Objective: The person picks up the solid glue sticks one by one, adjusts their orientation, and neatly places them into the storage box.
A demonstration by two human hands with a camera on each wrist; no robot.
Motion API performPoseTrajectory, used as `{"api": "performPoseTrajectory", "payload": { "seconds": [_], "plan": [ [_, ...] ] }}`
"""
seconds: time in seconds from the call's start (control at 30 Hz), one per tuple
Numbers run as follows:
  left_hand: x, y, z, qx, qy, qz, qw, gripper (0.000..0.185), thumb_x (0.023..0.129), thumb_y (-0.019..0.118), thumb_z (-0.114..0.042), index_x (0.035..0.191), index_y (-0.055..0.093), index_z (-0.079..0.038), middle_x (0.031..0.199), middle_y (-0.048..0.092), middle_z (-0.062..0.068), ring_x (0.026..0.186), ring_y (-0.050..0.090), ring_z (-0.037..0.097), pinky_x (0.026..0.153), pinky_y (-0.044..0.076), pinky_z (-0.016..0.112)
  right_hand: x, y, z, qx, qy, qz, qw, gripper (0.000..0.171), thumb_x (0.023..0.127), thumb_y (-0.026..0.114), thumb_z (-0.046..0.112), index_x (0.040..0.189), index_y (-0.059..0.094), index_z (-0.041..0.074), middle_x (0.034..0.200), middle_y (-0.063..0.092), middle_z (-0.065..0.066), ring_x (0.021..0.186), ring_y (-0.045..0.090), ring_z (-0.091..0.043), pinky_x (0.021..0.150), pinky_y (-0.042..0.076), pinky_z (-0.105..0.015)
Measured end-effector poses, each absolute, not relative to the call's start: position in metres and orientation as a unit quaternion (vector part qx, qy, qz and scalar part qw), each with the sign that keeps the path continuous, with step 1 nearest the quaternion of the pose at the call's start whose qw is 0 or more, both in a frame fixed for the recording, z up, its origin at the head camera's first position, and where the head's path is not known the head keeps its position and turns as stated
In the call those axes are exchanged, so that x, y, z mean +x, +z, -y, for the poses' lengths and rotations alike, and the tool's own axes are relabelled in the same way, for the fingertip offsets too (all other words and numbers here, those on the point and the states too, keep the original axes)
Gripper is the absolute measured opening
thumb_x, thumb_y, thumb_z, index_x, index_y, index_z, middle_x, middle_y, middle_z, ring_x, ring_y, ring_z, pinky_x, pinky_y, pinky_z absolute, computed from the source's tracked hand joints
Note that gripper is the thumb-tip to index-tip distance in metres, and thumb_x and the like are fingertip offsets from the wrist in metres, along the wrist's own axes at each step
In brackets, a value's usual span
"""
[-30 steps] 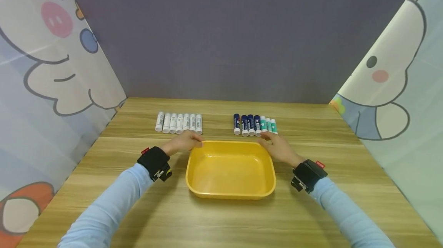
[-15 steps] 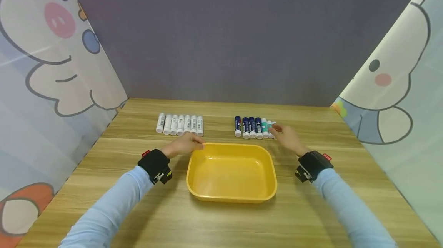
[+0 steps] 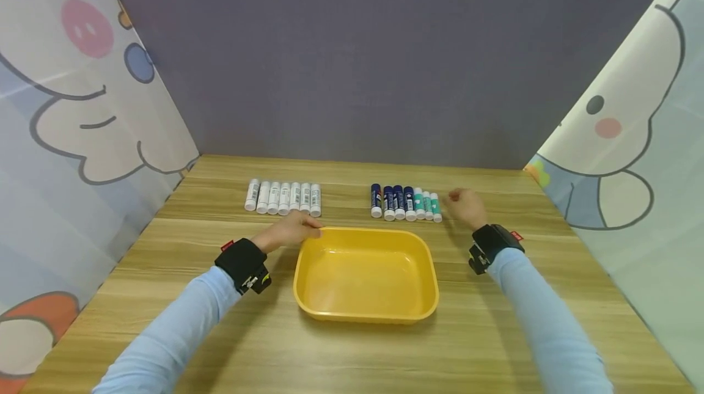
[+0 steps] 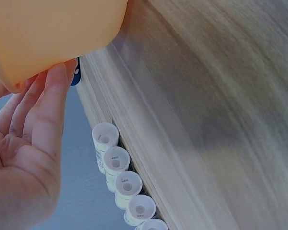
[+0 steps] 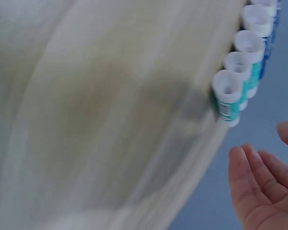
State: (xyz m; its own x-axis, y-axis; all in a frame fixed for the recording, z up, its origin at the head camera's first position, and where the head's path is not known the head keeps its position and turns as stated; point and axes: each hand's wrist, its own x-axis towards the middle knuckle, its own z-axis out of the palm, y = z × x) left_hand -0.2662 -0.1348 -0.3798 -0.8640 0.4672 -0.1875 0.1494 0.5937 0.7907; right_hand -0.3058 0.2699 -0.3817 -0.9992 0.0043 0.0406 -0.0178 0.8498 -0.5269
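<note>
A yellow plastic tray (image 3: 364,314) sits on the wooden table in the middle of the head view. My left hand (image 3: 289,232) rests with straight fingers (image 4: 50,103) against the tray's (image 4: 53,33) far left corner. My right hand (image 3: 464,206) hovers just right of a row of dark blue and teal tubes (image 3: 406,203), fingers loosely curled (image 5: 259,184) and holding nothing. The nearest teal tube (image 5: 229,98) lies a short way from those fingers. A row of several white tubes (image 3: 283,197) lies beyond my left hand, their caps (image 4: 116,162) facing the left wrist view.
The table (image 3: 352,357) is boxed in by a grey back wall (image 3: 352,58) and cartoon-printed panels on the left (image 3: 82,107) and right (image 3: 632,137). Bare wood stretches in front of the tray and at both sides.
My right hand left the tray's far right corner and moved up and to the right, past the teal tubes. My left hand has stayed at the tray's corner.
</note>
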Motion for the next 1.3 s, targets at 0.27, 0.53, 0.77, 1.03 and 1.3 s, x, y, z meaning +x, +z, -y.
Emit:
{"api": "performPoseTrajectory", "payload": {
  "seconds": [0.27,0.53,0.77,1.03,1.3],
  "plan": [
    [-0.264,-0.380,0.135,0.171,0.418,-0.873,0.187,0.029,0.088,0.058,-0.015,0.111,0.064,0.001,0.114,0.060,0.015,0.101,0.054,0.021,0.082,0.047,0.029,-0.313,-0.398,-0.270,0.001,0.262,0.965,0.014,0.038,0.090,0.049,0.014,0.111,0.056,-0.017,0.112,0.056,-0.034,0.098,0.056,-0.044,0.085,0.046,-0.050],
    [-0.263,-0.381,0.133,0.170,0.421,-0.872,0.181,0.028,0.087,0.058,-0.013,0.110,0.065,0.001,0.118,0.059,0.016,0.105,0.053,0.023,0.083,0.046,0.029,-0.321,-0.398,-0.265,-0.023,0.248,0.968,-0.011,0.030,0.088,0.052,0.018,0.092,0.065,-0.009,0.077,0.063,-0.018,0.069,0.056,-0.027,0.059,0.045,-0.033],
    [-0.261,-0.381,0.134,0.175,0.426,-0.870,0.176,0.027,0.087,0.058,-0.013,0.109,0.065,0.001,0.116,0.061,0.017,0.105,0.054,0.024,0.084,0.047,0.030,-0.331,-0.397,-0.261,-0.033,0.219,0.974,-0.051,0.025,0.088,0.052,0.018,0.076,0.063,-0.001,0.061,0.050,-0.004,0.058,0.045,-0.019,0.048,0.033,-0.025],
    [-0.260,-0.380,0.131,0.174,0.432,-0.867,0.175,0.027,0.087,0.058,-0.011,0.109,0.065,0.003,0.105,0.065,0.015,0.092,0.057,0.017,0.076,0.047,0.024,-0.336,-0.395,-0.254,-0.054,0.209,0.975,-0.060,0.025,0.084,0.056,0.019,0.070,0.062,-0.001,0.062,0.051,-0.005,0.061,0.047,-0.020,0.052,0.034,-0.026],
    [-0.262,-0.381,0.130,0.173,0.433,-0.868,0.173,0.026,0.086,0.058,-0.010,0.108,0.065,0.003,0.103,0.066,0.015,0.088,0.058,0.015,0.073,0.048,0.023,-0.338,-0.395,-0.257,-0.060,0.178,0.980,-0.061,0.033,0.082,0.055,0.023,0.055,0.043,0.010,0.058,0.044,-0.003,0.057,0.044,-0.018,0.050,0.034,-0.026]
  ]
}}
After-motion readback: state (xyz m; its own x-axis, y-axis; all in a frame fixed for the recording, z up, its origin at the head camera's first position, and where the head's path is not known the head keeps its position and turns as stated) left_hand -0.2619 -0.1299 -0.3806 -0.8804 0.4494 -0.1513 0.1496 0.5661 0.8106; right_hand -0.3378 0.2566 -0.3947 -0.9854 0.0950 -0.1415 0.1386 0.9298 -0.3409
